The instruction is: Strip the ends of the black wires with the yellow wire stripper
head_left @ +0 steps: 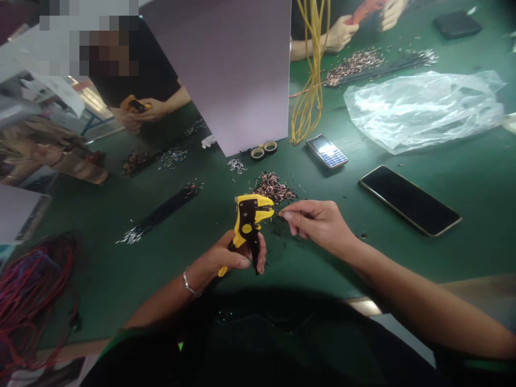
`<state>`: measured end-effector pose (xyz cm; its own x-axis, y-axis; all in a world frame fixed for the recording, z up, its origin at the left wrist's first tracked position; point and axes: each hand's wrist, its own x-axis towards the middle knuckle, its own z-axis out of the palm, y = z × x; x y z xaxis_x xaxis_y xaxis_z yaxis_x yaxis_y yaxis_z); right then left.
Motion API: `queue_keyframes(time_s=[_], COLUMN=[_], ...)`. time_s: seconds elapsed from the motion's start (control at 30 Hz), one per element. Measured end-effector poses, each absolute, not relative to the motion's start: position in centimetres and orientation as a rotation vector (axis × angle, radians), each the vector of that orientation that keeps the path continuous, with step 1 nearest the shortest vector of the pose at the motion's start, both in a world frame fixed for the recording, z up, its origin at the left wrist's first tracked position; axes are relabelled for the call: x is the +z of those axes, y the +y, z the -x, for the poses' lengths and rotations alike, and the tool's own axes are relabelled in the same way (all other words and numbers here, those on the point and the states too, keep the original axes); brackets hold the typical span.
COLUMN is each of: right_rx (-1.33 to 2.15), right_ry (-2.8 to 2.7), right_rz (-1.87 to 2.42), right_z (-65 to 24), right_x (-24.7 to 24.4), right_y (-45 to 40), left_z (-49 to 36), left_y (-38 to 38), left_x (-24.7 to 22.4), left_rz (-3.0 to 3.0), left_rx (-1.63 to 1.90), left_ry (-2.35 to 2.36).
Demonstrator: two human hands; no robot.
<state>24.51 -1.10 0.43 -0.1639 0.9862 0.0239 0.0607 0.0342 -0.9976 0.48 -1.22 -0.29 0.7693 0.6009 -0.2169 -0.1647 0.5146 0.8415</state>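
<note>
In the head view, my left hand (231,255) is wrapped round the handles of a yellow and black wire stripper (246,226), whose jaws point right. My right hand (312,220) pinches a thin, short wire (278,211), its end at the stripper's jaws. Whether the jaws grip the wire is too small to tell. Just beyond the jaws lies a heap of short wire pieces (274,188) with copper ends. A bundle of black wires (161,211) with silvery tips rests on the green table (226,188) to the left.
A smartphone (409,200) and a keypad phone (327,151) lie to the right, below a clear plastic bag (427,110). A pale panel (242,70) stands ahead, beside hanging yellow wires (310,80). Red wires (36,290) pile up at left. Co-workers' hands (155,110) hold tools across the table.
</note>
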Motion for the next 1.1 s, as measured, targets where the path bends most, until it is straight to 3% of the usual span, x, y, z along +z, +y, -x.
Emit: queue_keyframes(time_s=[1.1], right_rx=[1.32], right_ry=[-1.395], right_rz=[1.103], right_z=[-24.45], right_x=[0.27], right_y=[-1.06], left_z=[-0.08], left_y=[-1.52], left_x=[-0.42], left_rz=[-0.947], left_rx=[0.432], left_ry=[0.519])
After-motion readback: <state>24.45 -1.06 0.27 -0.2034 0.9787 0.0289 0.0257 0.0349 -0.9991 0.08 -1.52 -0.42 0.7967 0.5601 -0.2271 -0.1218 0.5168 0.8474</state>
